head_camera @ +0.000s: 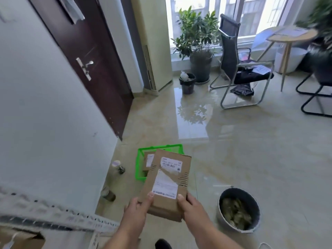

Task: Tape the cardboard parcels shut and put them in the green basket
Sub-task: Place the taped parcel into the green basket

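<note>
A flat cardboard parcel (167, 182) with white shipping labels is held out in front of me, above the floor. My left hand (138, 207) grips its near left corner, thumb on top. My right hand (190, 205) grips its near right corner, thumb on the label. Beyond and below the parcel, a green basket (141, 162) stands on the floor by the wall. Another labelled parcel (149, 161) lies inside it. The held parcel hides much of the basket.
A bin (239, 210) lined with a bag stands on the floor to the right. Two small bottles (117, 167) stand by the wall at left. A cardboard box (21, 239) sits at the bottom left. Farther off are a chair (239, 65), a potted plant (199, 49) and a dark door (86, 56).
</note>
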A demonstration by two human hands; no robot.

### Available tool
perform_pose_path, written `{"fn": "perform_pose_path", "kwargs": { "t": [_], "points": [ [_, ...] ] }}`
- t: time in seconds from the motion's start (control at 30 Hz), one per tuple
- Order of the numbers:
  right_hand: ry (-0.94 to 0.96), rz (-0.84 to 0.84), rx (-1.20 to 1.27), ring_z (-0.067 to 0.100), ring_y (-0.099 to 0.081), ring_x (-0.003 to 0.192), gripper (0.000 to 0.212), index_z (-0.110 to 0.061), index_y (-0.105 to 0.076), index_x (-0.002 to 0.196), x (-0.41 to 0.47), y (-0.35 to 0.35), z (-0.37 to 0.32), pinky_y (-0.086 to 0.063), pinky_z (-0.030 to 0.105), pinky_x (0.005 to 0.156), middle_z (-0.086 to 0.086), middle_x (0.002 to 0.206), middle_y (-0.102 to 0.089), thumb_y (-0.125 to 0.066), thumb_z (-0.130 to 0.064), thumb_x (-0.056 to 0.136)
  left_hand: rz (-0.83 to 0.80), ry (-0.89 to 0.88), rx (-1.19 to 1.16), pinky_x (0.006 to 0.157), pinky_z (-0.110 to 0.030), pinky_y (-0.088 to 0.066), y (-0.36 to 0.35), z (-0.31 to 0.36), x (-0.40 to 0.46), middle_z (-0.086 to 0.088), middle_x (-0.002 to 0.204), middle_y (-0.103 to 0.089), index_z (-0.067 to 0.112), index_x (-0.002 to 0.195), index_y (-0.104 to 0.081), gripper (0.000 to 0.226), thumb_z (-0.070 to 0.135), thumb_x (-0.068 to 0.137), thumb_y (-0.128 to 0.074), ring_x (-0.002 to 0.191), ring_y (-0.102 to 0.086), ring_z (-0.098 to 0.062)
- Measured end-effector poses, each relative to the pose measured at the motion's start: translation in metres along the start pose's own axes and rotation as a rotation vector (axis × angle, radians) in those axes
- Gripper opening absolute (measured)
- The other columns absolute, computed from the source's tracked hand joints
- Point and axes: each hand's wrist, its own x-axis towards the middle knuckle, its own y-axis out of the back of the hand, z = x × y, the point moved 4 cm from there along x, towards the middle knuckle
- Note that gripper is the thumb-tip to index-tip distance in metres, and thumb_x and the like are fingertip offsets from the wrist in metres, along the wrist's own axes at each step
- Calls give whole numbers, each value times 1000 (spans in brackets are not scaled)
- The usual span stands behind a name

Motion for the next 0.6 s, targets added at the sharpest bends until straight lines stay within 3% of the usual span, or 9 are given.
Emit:
{"fn": "perform_pose_path", "kwargs": {
  "t": [0.03, 0.13, 0.23, 0.3, 0.4, 0.6],
  "points": [
    [-4, 14, -12, 16, -71, 114, 18, -35, -75, 115, 14, 0, -7, -53, 47, 107, -12, 116, -78, -65, -33, 100, -29, -28, 67, 91, -34, -43, 1, 8, 14, 1, 124, -61, 31, 103, -60, 54, 78, 77, -68, 106, -57, -10],
    [-31, 54, -63, 18, -71, 112, 23, -30, -74, 119, 52, -13, -28, -56, 41, 98, -9, 114, -78, -54, -22, 109, -118, -75, 69, 80, -23, -46, 1, 30, 59, 8, 118, -68, 27, 119, -58, 39, 52, 91, -69, 101, -60, 1],
    [-31, 69, -131, 17, -73, 110, 23, -25, -72, 121, 85, -31, -47, -55, 42, 102, -9, 113, -79, -52, -24, 110, -169, -128, 87, 101, -31, -51, 4, 46, 107, 15, 121, -70, 31, 138, -52, 49, 40, 94, -72, 112, -64, -4],
    [-26, 94, -170, 17, -73, 110, 21, -26, -73, 118, 104, -37, -61, -54, 45, 106, -9, 112, -79, -53, -26, 109, -215, -129, 118, 102, -31, -50, 7, 56, 134, 19, 119, -70, 34, 135, -55, 41, 36, 96, -70, 113, -65, -4],
    [-29, 127, -226, 17, -72, 110, 20, -27, -74, 114, 133, -42, -78, -54, 45, 106, -10, 111, -79, -55, -27, 108, -235, -146, 103, 87, -22, -48, 8, 79, 161, 21, 115, -69, 36, 129, -58, 29, 29, 101, -64, 107, -63, 1],
    [-64, 163, -316, 20, -73, 105, 22, -22, -74, 117, 194, -48, -101, -58, 45, 100, -5, 109, -79, -54, -27, 108, -237, -106, 105, 93, -25, -47, -5, 98, 220, 18, 114, -68, 33, 128, -61, 26, 26, 103, -61, 106, -63, -2]
  ]
}}
